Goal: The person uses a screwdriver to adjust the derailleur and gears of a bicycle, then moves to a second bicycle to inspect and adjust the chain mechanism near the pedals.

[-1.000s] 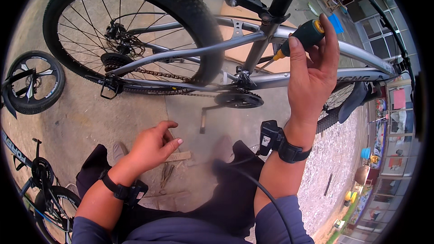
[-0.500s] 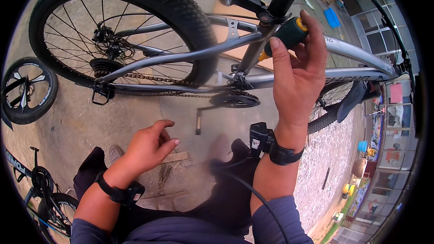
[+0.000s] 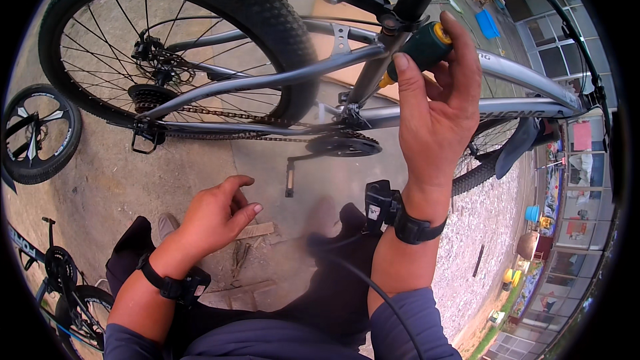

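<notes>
My right hand point(image 3: 437, 103) is closed round the dark green handle of a screwdriver point(image 3: 420, 50) with yellow ends, thumb on one side and fingers on the other. The screwdriver is tilted, its lower end near the grey bicycle frame's point(image 3: 243, 79) seat tube; its tip is hidden against the frame. My left hand point(image 3: 217, 213) hangs below the chain point(image 3: 233, 117), fingers loosely bent and thumb apart, with nothing in it. A crank arm with a pedal point(image 3: 289, 180) points down below the chainring point(image 3: 347, 145).
The bicycle's rear wheel point(image 3: 293, 33) fills the upper left. Another wheel point(image 3: 67, 150) and a second bicycle point(image 3: 61, 263) are at the left edge. A small wooden piece point(image 3: 255, 230) lies on the ground between my feet. A black cable point(image 3: 373, 280) runs past my right forearm.
The whole view has shifted very slightly. Both hands keep their poses, and the screwdriver stays in my right hand.
</notes>
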Demonstrator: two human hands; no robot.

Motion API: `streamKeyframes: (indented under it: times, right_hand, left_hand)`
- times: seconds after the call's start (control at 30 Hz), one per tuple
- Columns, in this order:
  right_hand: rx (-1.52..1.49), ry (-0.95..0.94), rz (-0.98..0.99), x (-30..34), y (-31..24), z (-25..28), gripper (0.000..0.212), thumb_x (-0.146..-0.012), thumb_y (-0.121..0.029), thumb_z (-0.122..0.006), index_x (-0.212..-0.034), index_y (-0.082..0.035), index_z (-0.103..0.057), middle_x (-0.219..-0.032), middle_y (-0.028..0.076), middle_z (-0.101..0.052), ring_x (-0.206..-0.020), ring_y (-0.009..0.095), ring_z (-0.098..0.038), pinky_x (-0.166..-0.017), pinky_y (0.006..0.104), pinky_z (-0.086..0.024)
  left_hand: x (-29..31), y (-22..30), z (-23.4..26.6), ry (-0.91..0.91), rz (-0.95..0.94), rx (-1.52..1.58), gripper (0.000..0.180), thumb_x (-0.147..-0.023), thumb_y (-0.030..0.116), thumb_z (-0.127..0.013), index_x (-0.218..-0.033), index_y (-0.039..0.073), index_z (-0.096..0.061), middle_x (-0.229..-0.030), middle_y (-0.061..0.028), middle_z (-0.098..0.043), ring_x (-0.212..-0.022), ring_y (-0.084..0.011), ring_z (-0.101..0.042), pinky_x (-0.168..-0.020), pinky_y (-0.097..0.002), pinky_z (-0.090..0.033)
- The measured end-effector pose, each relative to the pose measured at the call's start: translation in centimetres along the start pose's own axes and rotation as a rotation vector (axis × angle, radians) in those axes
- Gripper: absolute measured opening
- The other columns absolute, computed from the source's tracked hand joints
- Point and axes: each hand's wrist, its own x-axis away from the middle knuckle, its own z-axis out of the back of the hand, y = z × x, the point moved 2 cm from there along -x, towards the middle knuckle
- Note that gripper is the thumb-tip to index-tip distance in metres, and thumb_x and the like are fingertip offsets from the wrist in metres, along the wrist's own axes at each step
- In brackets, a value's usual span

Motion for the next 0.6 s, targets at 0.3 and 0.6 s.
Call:
streamKeyframes:
  times: [0.3, 0.6]
  right_hand:
    - [-0.002, -0.013, 0.007, -0.21, 0.14, -0.15, 0.053, -0.085, -0.001, -0.072, -0.136, -0.009, -0.057, -0.124, 0.005, -0.062, -0.095, 0.011, -0.061, -0.075, 0.0239, -0.055]
    - [0.098, -0.118, 0.092, -0.83, -0.46, -0.05, 0.049, -0.086, -0.003, -0.068, -0.133, -0.009, -0.06, -0.11, 0.007, -0.067, -0.094, 0.016, -0.065, -0.077, 0.0264, -0.054]
  left_hand:
    - [-0.05, -0.02, -0.06, 0.0, -0.004, -0.011, 0.042, -0.088, 0.015, -0.073, -0.122, -0.001, -0.056, -0.077, -0.0085, -0.067, -0.067, -0.0197, -0.067, -0.063, -0.0311, -0.053]
    - [0.05, -0.13, 0.11, 0.001, -0.015, -0.036, 0.042, -0.087, 0.015, -0.074, -0.121, 0.0, -0.056, -0.078, -0.009, -0.067, -0.067, -0.0207, -0.067, -0.063, -0.0316, -0.053]
